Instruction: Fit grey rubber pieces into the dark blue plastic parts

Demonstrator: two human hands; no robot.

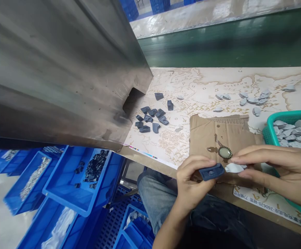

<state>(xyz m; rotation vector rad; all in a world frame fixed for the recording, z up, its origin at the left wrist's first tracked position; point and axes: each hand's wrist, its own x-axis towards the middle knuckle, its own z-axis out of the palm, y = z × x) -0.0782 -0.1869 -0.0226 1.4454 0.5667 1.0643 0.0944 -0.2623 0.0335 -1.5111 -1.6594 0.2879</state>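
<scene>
As the view began at far left: blue plastic bins (64, 204) sat low beside the bench, one holding a heap of small dark parts (95, 166).

Above them: a brushed steel housing (62, 76) with a notch in its edge jutted over the left end of the bench.

Below the bench edge: a denim-covered knee (152, 193) of the seated person showed beneath the hands.

Bench top: a map-printed mat (181, 148) carried scattered dark blue pieces (150, 117) near the housing and loose grey chips (251, 100) further right.

Left hand: the left hand (191, 181) was curled almost closed, gripping a dark blue moulded piece (212, 172) between thumb and fingers, over a torn cardboard sheet (217, 131).

Between the hands: that piece sat just beside a pale grey chip (233, 168), and a round brass-rimmed disc (225, 152) lay on the cardboard just above.

Right hand: the right hand (274, 169) was partly open, fingers stretched out, its fingertips pinching the pale grey chip.

Far right: a green plastic basket (287, 117) held heaped grey chips (298, 131).
</scene>
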